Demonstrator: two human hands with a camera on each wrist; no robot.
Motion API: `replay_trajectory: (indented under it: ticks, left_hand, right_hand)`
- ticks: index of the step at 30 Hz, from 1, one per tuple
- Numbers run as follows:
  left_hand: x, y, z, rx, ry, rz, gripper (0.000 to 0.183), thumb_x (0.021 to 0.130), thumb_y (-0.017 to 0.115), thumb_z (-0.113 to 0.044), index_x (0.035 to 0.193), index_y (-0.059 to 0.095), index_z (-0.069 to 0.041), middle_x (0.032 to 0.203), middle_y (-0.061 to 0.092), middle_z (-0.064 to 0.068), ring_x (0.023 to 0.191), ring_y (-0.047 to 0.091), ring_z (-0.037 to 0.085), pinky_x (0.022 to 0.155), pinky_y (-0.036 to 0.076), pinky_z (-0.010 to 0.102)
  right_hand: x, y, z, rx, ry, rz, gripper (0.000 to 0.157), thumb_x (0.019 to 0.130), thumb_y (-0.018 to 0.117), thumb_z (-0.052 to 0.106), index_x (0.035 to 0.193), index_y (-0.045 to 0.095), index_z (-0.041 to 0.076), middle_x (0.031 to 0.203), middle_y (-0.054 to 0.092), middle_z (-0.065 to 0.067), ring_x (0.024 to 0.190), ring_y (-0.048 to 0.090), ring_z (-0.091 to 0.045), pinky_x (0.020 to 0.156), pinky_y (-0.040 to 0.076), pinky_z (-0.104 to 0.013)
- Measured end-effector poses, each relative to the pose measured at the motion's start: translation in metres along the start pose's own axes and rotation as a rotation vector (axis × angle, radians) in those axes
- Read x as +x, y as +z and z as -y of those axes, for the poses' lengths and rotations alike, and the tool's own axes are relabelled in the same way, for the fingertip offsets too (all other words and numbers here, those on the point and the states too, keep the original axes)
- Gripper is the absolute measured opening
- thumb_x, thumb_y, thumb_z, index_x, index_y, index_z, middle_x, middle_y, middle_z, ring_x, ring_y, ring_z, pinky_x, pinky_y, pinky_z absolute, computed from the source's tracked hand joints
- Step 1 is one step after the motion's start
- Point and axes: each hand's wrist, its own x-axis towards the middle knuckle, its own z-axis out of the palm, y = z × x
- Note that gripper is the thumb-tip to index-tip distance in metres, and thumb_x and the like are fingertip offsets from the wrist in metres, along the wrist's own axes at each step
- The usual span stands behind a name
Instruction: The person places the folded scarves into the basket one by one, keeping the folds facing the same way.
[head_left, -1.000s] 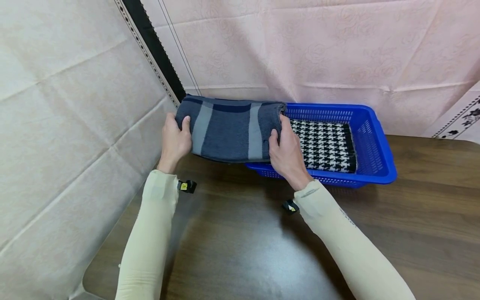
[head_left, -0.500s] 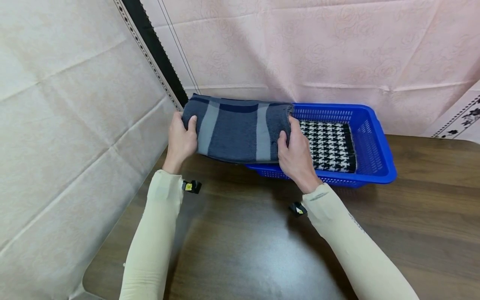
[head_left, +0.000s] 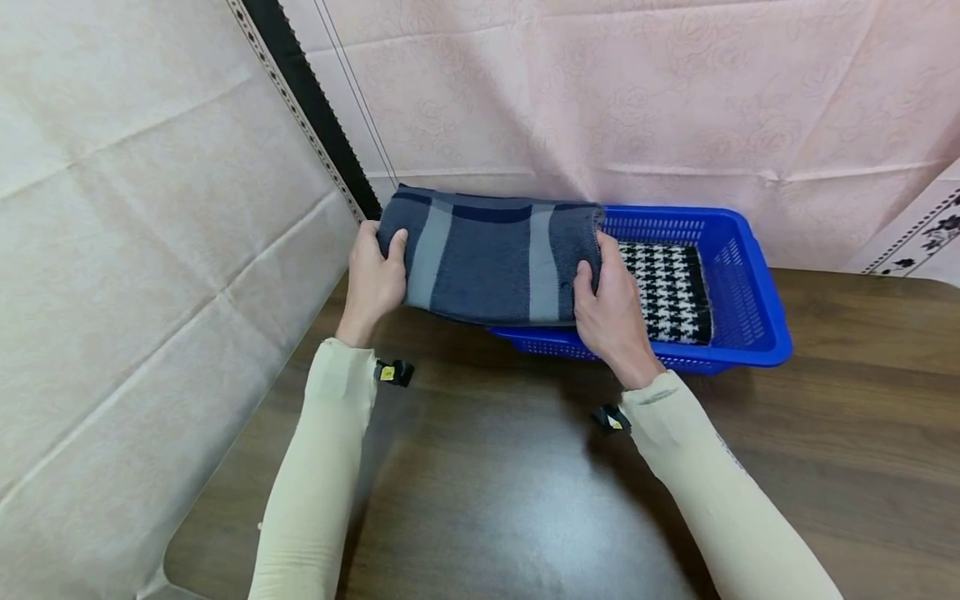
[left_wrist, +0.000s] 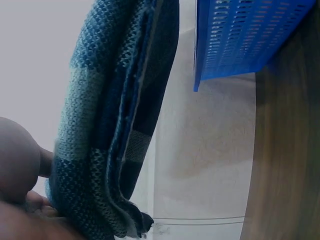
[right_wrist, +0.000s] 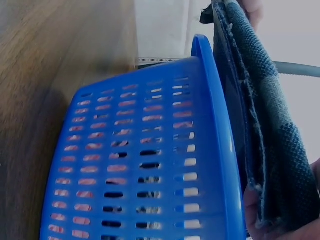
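Observation:
Between both hands hangs a folded scarf (head_left: pixel 491 262), dark blue-grey with lighter stripes. At its left end my left hand (head_left: pixel 378 279) grips it, thumb on top. My right hand (head_left: pixel 611 308) holds the other end the same way, above the basket's near rim. The scarf covers the left part of a blue plastic basket (head_left: pixel 776 337). Inside the basket lies a black-and-white houndstooth cloth (head_left: pixel 663 287), partly hidden. In the right wrist view the layered scarf edge (right_wrist: pixel 250 115) is just above the basket rim. The left wrist view shows several fabric layers in the scarf (left_wrist: pixel 100 115).
The basket stands on a brown wooden table (head_left: pixel 480 467), close to a pink patterned cloth backdrop (head_left: pixel 637 100). A pale cloth wall (head_left: pixel 150 250) slants along the left side. Table surface extends in front of the basket and to its right.
Both hands have carried the scarf steadily to the right, further over the basket. More of the houndstooth cloth is now covered. The basket has stayed in place.

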Motion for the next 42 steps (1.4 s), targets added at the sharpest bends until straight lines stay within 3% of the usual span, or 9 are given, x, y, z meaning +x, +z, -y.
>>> replay_trajectory:
  ticks: [3, 12, 42]
  left_hand:
    - [0.0, 0.003, -0.002, -0.013, 0.012, 0.006, 0.041, 0.109, 0.046, -0.03, 0.131, 0.046, 0.005, 0.118, 0.053, 0.023, 0.101, 0.052, 0.032, 0.091, 0.044, 0.045]
    - [-0.001, 0.01, -0.007, -0.036, 0.021, 0.029, 0.04, 0.109, 0.046, -0.03, 0.13, 0.046, 0.004, 0.114, 0.052, 0.02, 0.099, 0.051, 0.03, 0.088, 0.044, 0.042]
    - [-0.003, 0.036, -0.028, -0.066, 0.079, 0.157, 0.034, 0.109, 0.048, -0.026, 0.128, 0.051, 0.001, 0.113, 0.058, 0.019, 0.095, 0.059, 0.03, 0.085, 0.048, 0.04]
  right_hand:
    - [0.0, -0.003, -0.002, 0.006, -0.011, -0.015, 0.054, 0.11, 0.036, 0.025, 0.16, 0.025, 0.009, 0.161, 0.039, -0.017, 0.141, 0.048, -0.035, 0.116, 0.037, -0.055]
    - [0.0, -0.011, -0.008, 0.037, -0.013, -0.036, 0.051, 0.11, 0.036, 0.024, 0.159, 0.03, 0.011, 0.151, 0.05, -0.018, 0.131, 0.055, -0.034, 0.108, 0.045, -0.053]
    - [-0.003, -0.051, -0.024, 0.024, -0.032, -0.115, 0.047, 0.109, 0.039, 0.018, 0.155, 0.037, 0.006, 0.146, 0.051, -0.02, 0.127, 0.053, -0.034, 0.107, 0.044, -0.056]
